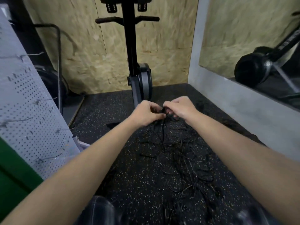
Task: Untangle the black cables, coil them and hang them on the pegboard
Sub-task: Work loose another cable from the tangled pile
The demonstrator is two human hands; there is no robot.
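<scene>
Both hands, left hand point(146, 113) and right hand point(179, 108), pinch the black cables point(164, 138) above the speckled rubber floor point(129, 179); the pegboard point(27, 111) leans left of it, chipboard walls point(90, 51) behind

Head-worn view, forward and down — close, wide-angle

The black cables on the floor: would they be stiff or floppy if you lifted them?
Probably floppy: the strands of the black cables droop from where the left hand and right hand pinch them. Likely light, being thin. They would probably drag up together, since the loops lie crossed over one another on the speckled floor.
</scene>
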